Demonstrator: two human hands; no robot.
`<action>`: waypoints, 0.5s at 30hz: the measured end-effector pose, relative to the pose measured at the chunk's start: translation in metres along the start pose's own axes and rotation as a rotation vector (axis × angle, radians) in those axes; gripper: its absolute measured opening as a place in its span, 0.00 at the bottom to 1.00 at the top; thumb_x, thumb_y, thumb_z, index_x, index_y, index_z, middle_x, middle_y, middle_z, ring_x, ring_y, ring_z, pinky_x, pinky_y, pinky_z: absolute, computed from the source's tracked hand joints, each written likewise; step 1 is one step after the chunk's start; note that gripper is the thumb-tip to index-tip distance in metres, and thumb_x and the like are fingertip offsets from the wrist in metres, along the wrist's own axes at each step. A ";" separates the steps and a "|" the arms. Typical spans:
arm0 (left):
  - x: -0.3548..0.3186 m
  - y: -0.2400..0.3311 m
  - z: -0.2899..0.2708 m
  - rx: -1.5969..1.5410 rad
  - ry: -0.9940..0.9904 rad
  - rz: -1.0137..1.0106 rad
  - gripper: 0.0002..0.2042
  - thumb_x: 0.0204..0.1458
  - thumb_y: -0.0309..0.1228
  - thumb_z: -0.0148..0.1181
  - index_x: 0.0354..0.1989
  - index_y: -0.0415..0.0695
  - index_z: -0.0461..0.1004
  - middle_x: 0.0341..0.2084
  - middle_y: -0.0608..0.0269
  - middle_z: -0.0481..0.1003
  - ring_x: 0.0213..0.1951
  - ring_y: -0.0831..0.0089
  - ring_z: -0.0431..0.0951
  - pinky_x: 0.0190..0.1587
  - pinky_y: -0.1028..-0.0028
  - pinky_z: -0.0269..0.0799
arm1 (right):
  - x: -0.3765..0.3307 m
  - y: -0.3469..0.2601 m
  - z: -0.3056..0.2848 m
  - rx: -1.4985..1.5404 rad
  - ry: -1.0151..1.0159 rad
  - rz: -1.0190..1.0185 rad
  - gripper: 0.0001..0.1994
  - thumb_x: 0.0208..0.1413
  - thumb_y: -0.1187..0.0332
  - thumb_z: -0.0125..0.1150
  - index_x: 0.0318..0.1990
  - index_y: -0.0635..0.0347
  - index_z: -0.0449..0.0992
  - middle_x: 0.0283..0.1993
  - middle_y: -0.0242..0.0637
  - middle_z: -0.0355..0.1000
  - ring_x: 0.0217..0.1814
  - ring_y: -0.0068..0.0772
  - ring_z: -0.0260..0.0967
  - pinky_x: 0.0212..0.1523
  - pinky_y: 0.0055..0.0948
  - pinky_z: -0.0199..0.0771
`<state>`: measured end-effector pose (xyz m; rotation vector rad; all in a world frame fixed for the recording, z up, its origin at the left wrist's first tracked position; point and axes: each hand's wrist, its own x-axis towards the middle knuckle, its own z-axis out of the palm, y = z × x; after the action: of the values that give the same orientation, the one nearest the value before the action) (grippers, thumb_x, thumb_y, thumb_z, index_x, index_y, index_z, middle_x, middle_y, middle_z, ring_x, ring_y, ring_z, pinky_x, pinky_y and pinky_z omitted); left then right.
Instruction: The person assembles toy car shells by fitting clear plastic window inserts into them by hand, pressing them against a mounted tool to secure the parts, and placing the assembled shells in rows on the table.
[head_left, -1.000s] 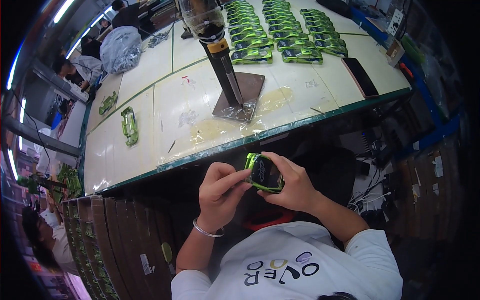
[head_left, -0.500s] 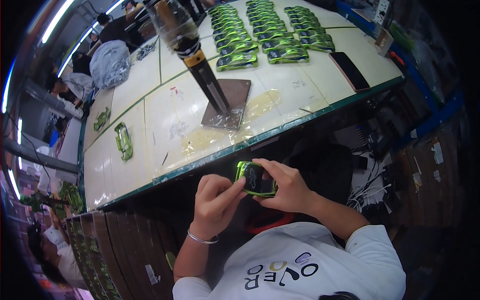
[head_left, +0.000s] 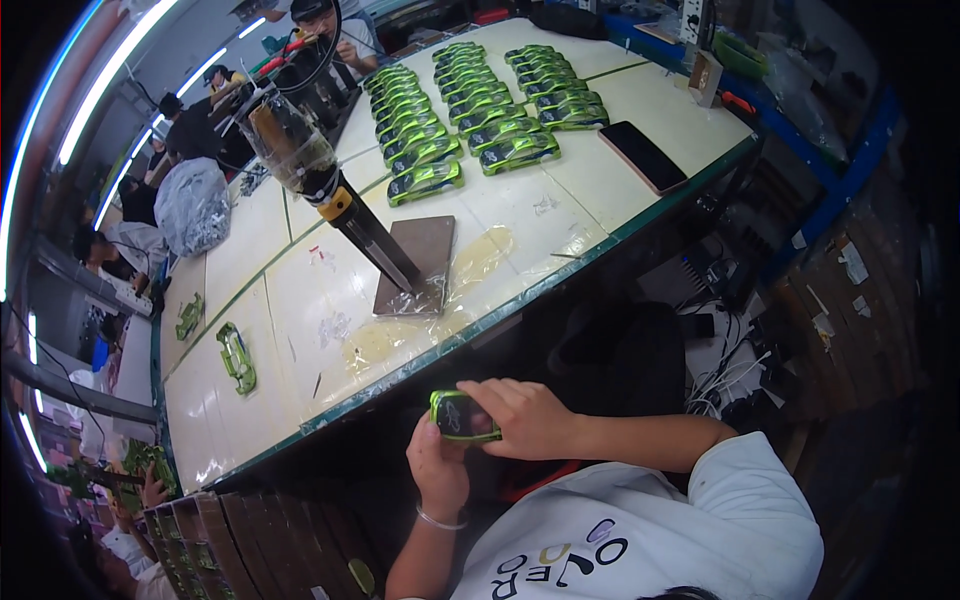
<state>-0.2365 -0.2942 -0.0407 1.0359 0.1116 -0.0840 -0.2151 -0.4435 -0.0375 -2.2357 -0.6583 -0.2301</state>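
A green toy car body with a dark panel and a pale line mark on it is between my hands, in front of the table edge. My right hand grips its right end, fingers over the top and thumb beneath. On the lower left corner, my left hand pinches the car body, thumb up against its edge. Part of the underside is hidden by my fingers. On the table to the left lie a loose green car shell and a smaller green piece.
Several rows of green toy cars stand across the far table. A black-and-yellow post tool rises from a brown plate. A phone lies at right. Stacked cartons stand lower left; other people work beyond.
My view has shifted, so the table sits lower in the picture. My left hand has moved from a fingertip on the dark panel to a hold at the car body's lower left corner.
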 end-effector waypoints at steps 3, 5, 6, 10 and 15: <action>-0.003 0.002 0.004 0.040 0.057 -0.001 0.16 0.53 0.34 0.38 0.40 0.33 0.63 0.30 0.52 0.72 0.31 0.68 0.74 0.36 0.71 0.72 | 0.011 0.016 -0.019 0.046 -0.222 -0.026 0.31 0.42 0.49 0.55 0.49 0.63 0.62 0.40 0.45 0.66 0.44 0.43 0.64 0.44 0.36 0.62; -0.002 0.002 -0.005 0.037 0.037 -0.005 0.15 0.52 0.34 0.36 0.38 0.33 0.64 0.25 0.53 0.72 0.27 0.68 0.75 0.32 0.72 0.73 | 0.039 0.045 -0.047 -0.040 0.074 -0.025 0.19 0.45 0.60 0.56 0.42 0.62 0.68 0.42 0.44 0.66 0.45 0.43 0.62 0.46 0.34 0.60; -0.003 0.001 -0.009 0.020 0.041 -0.024 0.15 0.52 0.34 0.35 0.37 0.33 0.64 0.25 0.53 0.72 0.27 0.68 0.75 0.31 0.72 0.73 | 0.051 0.072 -0.055 -0.117 0.282 -0.001 0.15 0.43 0.65 0.57 0.40 0.61 0.70 0.40 0.43 0.66 0.44 0.43 0.62 0.46 0.34 0.60; -0.008 0.001 -0.007 0.026 0.072 -0.051 0.15 0.52 0.34 0.36 0.36 0.34 0.64 0.24 0.54 0.72 0.26 0.69 0.75 0.30 0.73 0.73 | 0.085 0.145 -0.084 -0.446 0.418 0.146 0.09 0.42 0.69 0.55 0.34 0.59 0.73 0.32 0.39 0.66 0.39 0.40 0.62 0.41 0.33 0.62; -0.011 -0.005 -0.014 0.038 0.064 -0.098 0.14 0.53 0.32 0.35 0.35 0.33 0.64 0.25 0.52 0.72 0.27 0.68 0.75 0.32 0.71 0.73 | 0.097 0.173 -0.078 -0.716 0.378 0.151 0.05 0.40 0.70 0.54 0.19 0.60 0.71 0.26 0.37 0.65 0.33 0.37 0.63 0.35 0.32 0.66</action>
<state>-0.2491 -0.2843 -0.0509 1.0712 0.2195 -0.1421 -0.0386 -0.5603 -0.0601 -2.7815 -0.2061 -0.9016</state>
